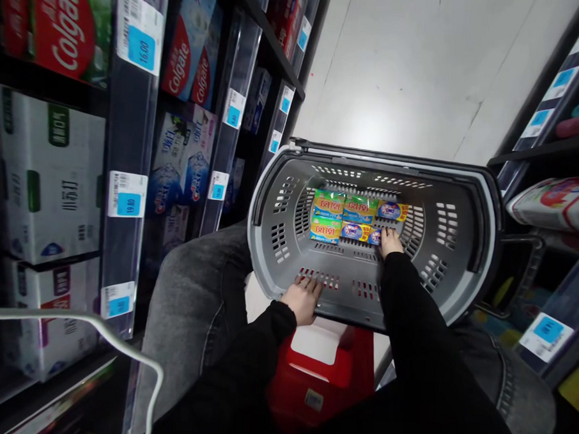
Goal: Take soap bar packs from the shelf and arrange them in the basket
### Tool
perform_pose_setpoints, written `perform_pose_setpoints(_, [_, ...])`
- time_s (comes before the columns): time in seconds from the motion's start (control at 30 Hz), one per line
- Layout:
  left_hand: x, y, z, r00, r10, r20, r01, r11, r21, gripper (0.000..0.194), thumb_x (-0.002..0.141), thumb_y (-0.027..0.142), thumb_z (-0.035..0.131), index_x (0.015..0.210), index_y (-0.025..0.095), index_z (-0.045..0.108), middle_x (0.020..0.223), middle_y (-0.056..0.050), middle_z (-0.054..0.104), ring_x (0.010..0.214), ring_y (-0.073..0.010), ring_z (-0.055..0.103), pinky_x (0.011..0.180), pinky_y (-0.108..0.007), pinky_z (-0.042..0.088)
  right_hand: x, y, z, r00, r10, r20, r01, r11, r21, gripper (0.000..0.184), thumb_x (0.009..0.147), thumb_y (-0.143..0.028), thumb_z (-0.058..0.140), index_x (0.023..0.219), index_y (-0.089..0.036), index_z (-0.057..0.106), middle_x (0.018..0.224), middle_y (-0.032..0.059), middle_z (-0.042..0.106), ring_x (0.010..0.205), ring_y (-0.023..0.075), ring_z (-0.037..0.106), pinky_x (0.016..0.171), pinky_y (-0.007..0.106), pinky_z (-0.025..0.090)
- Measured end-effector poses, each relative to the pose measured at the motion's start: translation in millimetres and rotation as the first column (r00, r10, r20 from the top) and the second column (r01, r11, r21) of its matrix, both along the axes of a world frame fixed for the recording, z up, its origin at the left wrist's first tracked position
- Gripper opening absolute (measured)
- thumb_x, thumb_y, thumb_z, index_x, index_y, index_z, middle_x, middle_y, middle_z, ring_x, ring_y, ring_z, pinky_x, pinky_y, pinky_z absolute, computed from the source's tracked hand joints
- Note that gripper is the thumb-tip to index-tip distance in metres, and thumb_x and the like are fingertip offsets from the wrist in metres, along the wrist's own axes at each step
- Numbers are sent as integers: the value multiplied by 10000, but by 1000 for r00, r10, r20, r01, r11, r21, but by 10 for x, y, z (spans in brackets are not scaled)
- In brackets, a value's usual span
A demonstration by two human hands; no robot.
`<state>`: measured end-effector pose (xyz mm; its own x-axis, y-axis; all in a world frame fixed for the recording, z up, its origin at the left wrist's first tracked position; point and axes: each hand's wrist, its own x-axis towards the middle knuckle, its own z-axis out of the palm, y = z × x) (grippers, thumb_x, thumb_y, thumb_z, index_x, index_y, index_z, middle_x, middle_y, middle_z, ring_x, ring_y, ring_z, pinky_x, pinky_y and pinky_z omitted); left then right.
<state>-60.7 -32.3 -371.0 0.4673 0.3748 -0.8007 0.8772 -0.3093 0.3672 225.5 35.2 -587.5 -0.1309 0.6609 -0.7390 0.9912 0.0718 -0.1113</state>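
Note:
A grey plastic shopping basket (pixel 358 284) with slotted walls sits before me, tilted so its inside faces me. My left hand (pixel 302 299) lies over the near rim, fingers bent onto the inner wall, thumb hidden. Deep inside, my right hand (pixel 391 242) has its fingers on a blue-and-yellow OMO soap bar (pixel 375 236), at the right end of the lower row. Beside that bar lies another OMO bar (pixel 356 232), with a third OMO bar (pixel 389 210) above. Green-and-orange wrapped bars (pixel 327 204) fill the left part of the two rows.
Shelves with Colgate toothpaste boxes (pixel 70 28) and white cartons (pixel 55 181) rise on the left. More shelving with a price tag (pixel 546 335) stands on the right. A red stool-like object (pixel 320 385) is beneath the basket. A white cable (pixel 121 345) crosses at lower left. Pale floor (pixel 396 74) extends ahead.

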Motion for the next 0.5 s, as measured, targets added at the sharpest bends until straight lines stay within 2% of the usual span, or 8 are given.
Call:
perform_pose_setpoints(0.23, [7,-10,-2,1000,-7,0,7,1000,15,722,728,350,568,1349,-8,473,1338,-247,514,1205,-387,492,1096,-540,328,50,-8,-67,1000,-9,-22,10,999,45,621,837,-187,518,1419,-34,361,1395,220,407,1291,308,301,1041,400,324])
perform_pose_setpoints(0.5, [3,-9,-2,1000,-21,-8,21,1000,10,716,730,346,556,1350,-3,473,1343,-240,513,1221,-386,481,1098,-528,329,49,44,-22,1000,15,0,-15,999,36,607,850,-197,516,1419,-57,356,1401,213,402,1306,302,291,1003,394,348])
